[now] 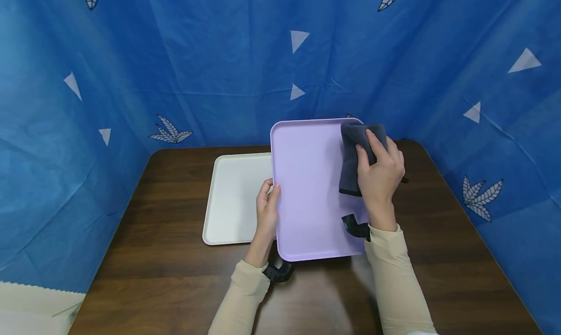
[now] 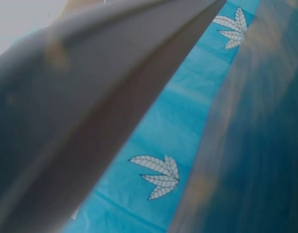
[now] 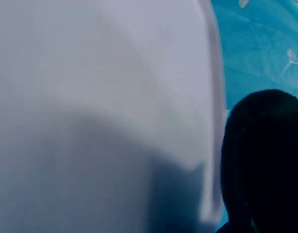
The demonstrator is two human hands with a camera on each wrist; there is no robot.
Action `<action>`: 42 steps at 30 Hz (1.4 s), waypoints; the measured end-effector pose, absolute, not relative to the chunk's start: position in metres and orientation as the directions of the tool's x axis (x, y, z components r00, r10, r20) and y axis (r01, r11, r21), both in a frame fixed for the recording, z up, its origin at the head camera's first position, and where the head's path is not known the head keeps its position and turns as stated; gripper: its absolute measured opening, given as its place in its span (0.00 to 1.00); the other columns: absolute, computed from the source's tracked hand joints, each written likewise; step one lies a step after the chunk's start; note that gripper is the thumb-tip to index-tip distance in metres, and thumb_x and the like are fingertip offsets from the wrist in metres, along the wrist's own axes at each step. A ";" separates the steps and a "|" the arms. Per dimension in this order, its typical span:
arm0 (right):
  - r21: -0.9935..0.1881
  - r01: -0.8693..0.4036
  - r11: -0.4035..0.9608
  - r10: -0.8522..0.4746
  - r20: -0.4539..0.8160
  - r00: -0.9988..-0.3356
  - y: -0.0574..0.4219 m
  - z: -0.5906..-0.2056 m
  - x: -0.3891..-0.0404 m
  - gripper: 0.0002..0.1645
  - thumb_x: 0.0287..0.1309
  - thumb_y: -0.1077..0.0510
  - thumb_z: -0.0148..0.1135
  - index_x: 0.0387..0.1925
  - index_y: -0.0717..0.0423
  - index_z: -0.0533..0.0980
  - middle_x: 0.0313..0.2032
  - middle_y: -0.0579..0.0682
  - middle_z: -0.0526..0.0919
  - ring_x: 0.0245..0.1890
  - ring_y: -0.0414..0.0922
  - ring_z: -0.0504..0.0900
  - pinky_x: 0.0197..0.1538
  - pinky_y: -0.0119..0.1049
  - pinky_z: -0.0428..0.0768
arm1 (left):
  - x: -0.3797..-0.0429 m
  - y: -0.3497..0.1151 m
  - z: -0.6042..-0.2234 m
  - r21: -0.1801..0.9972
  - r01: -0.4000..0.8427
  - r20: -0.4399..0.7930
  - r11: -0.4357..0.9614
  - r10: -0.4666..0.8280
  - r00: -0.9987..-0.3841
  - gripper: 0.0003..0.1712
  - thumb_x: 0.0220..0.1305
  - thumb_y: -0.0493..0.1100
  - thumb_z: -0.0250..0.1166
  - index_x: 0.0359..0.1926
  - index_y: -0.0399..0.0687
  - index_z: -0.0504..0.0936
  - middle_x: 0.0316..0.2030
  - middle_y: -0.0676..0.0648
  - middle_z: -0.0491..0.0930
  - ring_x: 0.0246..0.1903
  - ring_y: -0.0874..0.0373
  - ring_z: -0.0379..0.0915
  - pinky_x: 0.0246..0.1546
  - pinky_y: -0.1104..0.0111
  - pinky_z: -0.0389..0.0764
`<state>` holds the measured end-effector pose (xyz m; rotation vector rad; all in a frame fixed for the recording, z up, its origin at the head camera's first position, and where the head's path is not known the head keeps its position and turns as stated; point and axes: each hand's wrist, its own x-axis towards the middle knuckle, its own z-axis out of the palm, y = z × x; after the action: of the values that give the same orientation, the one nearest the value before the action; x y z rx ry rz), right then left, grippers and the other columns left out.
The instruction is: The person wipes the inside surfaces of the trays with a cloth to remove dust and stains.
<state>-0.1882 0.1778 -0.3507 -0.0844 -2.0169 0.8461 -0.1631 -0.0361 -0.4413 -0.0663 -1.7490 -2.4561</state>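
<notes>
A lilac rectangular tray (image 1: 313, 189) is held up off the table, its inner face toward the head camera. My left hand (image 1: 267, 213) grips its left edge, thumb on the rim and the other fingers partly hidden behind. In my right hand (image 1: 380, 174) is a folded dark grey cloth (image 1: 350, 164), pinched between thumb and fingers against the tray's upper right side. The right wrist view shows the tray's pale inner face (image 3: 100, 73) and rim close up, with a dark shape at the right. The tray's dim underside (image 2: 90, 97) fills much of the left wrist view.
A white rectangular tray (image 1: 232, 203) lies on the brown wooden table (image 1: 166, 257), partly behind the lilac one. Blue curtain (image 1: 219, 57) with leaf and triangle prints hangs round the back and sides. A small dark item (image 1: 404, 180) shows just right of my right hand.
</notes>
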 end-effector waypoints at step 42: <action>-0.453 -0.281 0.846 0.193 0.751 -0.631 0.108 -0.352 -0.199 0.19 0.59 0.57 0.68 0.53 0.52 0.82 0.52 0.65 0.80 0.39 0.63 0.76 0.41 0.53 0.76 | -0.159 -0.025 -0.443 0.915 0.215 0.227 -0.341 -0.007 -0.974 0.19 0.73 0.39 0.49 0.54 0.24 0.67 0.27 0.60 0.83 0.28 0.67 0.80 0.28 0.74 0.79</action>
<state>-0.1986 0.1075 -0.3525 0.0642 -2.1468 0.6898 -0.1595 -0.0251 -0.4426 -0.2750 -1.7158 -2.4511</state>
